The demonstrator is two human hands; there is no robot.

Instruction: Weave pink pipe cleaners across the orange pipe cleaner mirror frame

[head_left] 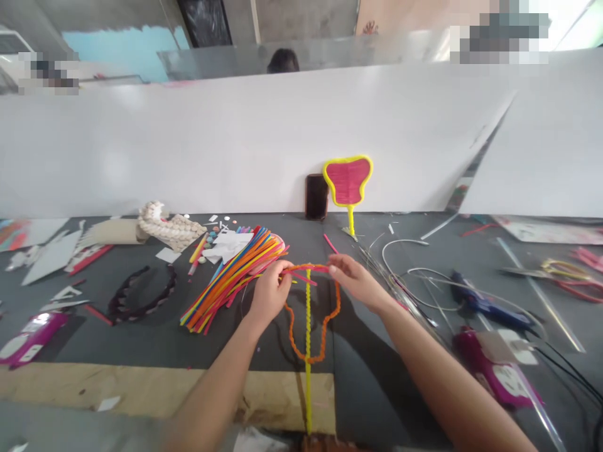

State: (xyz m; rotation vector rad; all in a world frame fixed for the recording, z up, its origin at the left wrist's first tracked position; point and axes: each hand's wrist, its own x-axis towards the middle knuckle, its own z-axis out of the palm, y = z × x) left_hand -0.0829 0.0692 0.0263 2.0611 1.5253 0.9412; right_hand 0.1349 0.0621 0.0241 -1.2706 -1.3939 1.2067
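Note:
Both hands are at the top of a fan-shaped outline of twisted orange pipe cleaner, with a yellow twisted pipe-cleaner stem running down its middle. A pink pipe cleaner lies across the outline's upper edge. My left hand is closed in a pinch on the pink strand and the orange edge at the left corner. At the right corner, my right hand pinches the pink strand's other part between thumb and fingers. Beside my left hand lies a fanned bundle of coloured pipe cleaners.
A finished-looking pink fan with yellow edging and a phone lean on the white partition. To the right are wires, a blue glue gun and scissors. A dark headband lies left.

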